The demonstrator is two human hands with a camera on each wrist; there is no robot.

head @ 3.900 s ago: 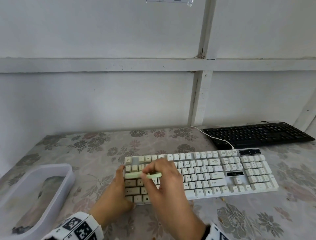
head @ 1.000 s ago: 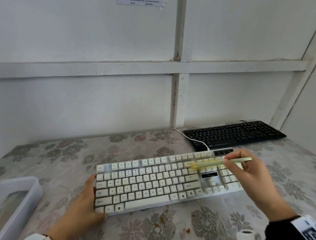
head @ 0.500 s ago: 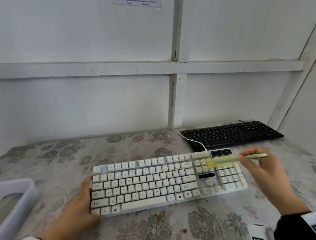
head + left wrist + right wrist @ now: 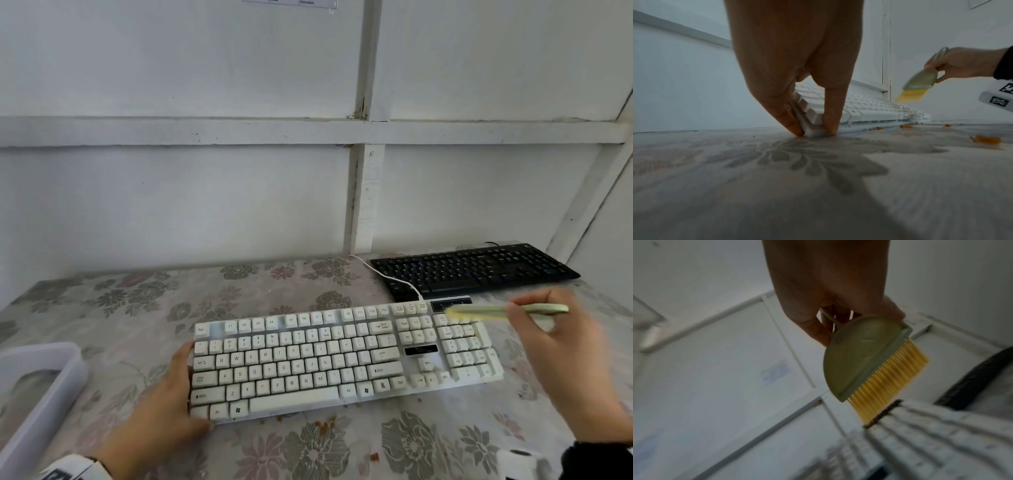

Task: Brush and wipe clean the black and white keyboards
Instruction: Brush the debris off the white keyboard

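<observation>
Nearby, orange crumbs (image 4: 323, 425) beside tub (image 4: 51, 394)

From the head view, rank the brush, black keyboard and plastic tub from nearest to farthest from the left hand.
Measured from the left hand, which holds the white keyboard's left end:
1. Plastic tub, just to its left at the table edge.
2. Brush, across the keyboard in the right hand.
3. Black keyboard, far right, by the wall.
</observation>
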